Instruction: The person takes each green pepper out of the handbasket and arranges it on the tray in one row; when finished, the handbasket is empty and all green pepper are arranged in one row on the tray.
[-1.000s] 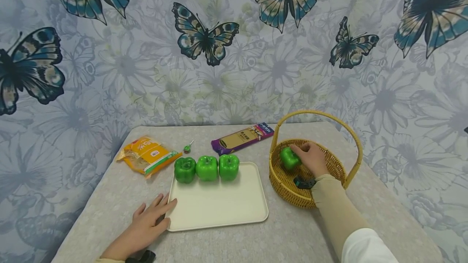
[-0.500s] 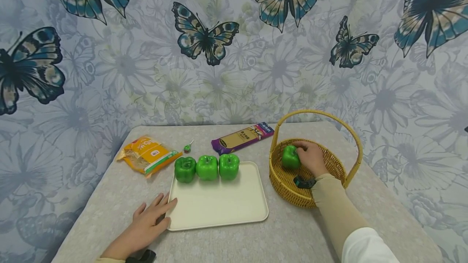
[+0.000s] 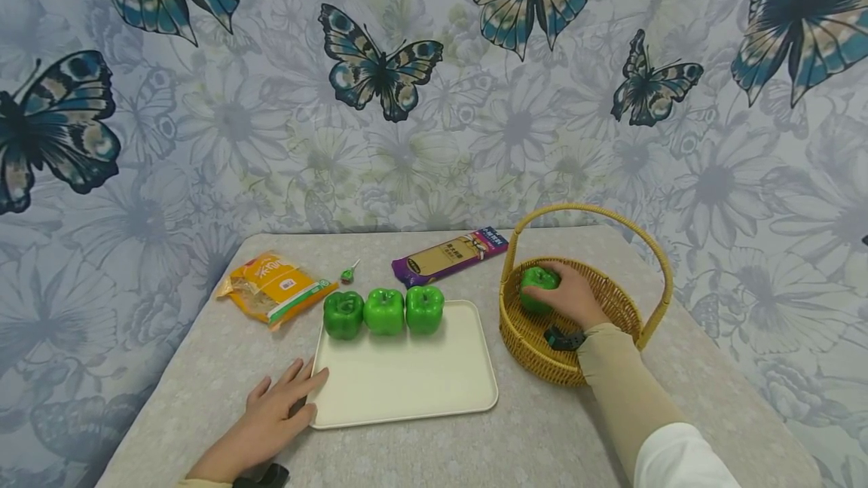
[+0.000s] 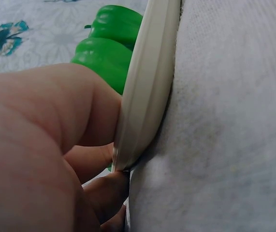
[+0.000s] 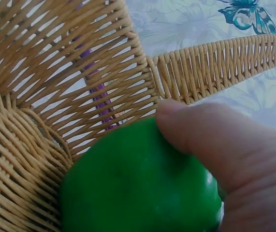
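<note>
My right hand [image 3: 568, 294] grips a green pepper [image 3: 537, 282] inside the wicker basket [image 3: 613, 300] on the right of the table. In the right wrist view my fingers [image 5: 215, 140] curl over the pepper [image 5: 138, 188] against the basket wall [image 5: 55, 87]. Three more green peppers [image 3: 383, 312] stand in a row along the far edge of the cream tray [image 3: 407, 379]. My left hand [image 3: 274, 409] lies flat on the table with its fingertips at the tray's near left corner; the left wrist view shows the tray rim [image 4: 147, 82] against my fingers [image 4: 55, 121].
A yellow snack packet [image 3: 274, 288], a small green lollipop [image 3: 349, 273] and a purple noodle packet [image 3: 450, 255] lie behind the tray. The basket's tall handle [image 3: 610, 221] arches over my right hand. The table's edges fall away left and right; a butterfly cloth hangs behind.
My right hand has lifted the green pepper slightly up and back inside the basket. The left hand and the tray have not moved.
</note>
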`<state>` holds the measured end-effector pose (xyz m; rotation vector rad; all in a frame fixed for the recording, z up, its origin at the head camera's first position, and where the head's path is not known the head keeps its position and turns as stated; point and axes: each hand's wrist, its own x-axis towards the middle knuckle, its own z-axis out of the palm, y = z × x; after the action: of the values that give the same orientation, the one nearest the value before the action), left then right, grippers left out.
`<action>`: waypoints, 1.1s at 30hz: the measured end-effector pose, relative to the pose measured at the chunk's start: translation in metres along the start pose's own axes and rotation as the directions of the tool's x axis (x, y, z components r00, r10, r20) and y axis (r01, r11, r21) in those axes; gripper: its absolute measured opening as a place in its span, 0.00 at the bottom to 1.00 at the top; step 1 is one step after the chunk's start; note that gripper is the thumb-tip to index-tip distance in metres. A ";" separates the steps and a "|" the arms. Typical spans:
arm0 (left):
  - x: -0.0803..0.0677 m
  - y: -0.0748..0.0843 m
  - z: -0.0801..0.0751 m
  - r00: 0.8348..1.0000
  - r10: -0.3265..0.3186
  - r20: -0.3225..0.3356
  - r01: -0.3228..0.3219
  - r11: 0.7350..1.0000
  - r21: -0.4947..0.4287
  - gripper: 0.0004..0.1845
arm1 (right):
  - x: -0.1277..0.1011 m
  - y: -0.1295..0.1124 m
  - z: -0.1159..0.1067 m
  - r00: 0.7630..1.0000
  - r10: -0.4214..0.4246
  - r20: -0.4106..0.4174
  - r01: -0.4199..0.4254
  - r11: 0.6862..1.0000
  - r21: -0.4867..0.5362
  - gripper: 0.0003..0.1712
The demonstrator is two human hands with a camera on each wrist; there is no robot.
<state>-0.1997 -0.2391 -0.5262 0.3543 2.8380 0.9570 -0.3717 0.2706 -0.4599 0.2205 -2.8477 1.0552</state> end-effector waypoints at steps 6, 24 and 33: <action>0.001 0.001 0.002 1.000 -0.008 0.011 0.008 1.000 -0.015 0.26 | 0.000 0.003 -0.006 1.000 0.016 -0.016 -0.016 0.999 0.034 0.45; -0.001 0.000 -0.004 0.999 -0.033 0.028 0.032 0.999 0.007 0.27 | -0.026 -0.100 -0.002 0.947 -0.283 0.155 0.247 0.945 0.214 0.38; -0.002 0.001 -0.003 0.999 -0.020 0.028 0.021 1.000 -0.010 0.27 | -0.022 -0.105 0.057 0.935 -0.319 0.152 0.336 0.936 -0.102 0.41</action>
<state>-0.1979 -0.2402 -0.5232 0.3343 2.8048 0.9542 -0.3350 0.1567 -0.4388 0.7536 -2.8369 0.8166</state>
